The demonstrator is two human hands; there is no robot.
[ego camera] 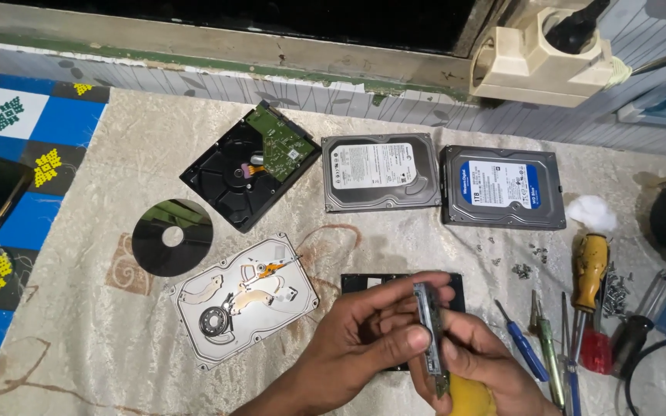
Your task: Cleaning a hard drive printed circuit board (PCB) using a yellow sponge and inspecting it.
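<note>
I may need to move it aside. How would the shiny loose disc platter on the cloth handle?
The platter looks rigid and thin. Lying flat on the tablecloth, it probably resists pinching at the edge. Its mirror surface likely smudges or scratches easily.

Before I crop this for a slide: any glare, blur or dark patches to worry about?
Head view: the loose platter mirrors light, and the opened drive shines; the left hand and right hand are slightly soft around the small part they hold; the window at the top is near black; the table edges bow a little, as with a wide lens.
</note>
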